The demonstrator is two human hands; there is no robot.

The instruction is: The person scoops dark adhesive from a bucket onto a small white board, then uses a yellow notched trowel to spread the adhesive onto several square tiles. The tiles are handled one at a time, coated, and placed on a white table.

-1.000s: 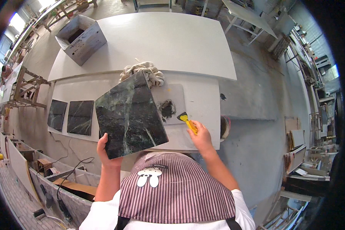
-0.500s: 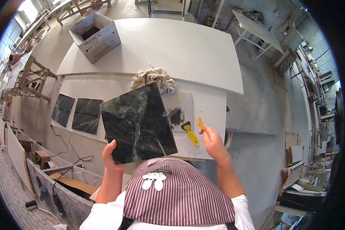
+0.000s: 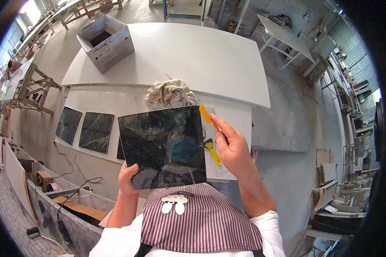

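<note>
The left hand (image 3: 128, 177) grips the near-left corner of a dark marble tile (image 3: 163, 145); the right hand (image 3: 231, 147) apparently pinches a yellow scraper (image 3: 206, 116) at its right edge, above the white table (image 3: 193, 55).

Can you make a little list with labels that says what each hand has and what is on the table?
left hand: holds the lower left edge of a dark green marble tile, raised and tilted
right hand: pinches a yellow-orange scraper at the tile's right edge
on the table: a bundled rag, two dark tiles lying flat, a yellow-handled tool
far table: an open cardboard box
</note>
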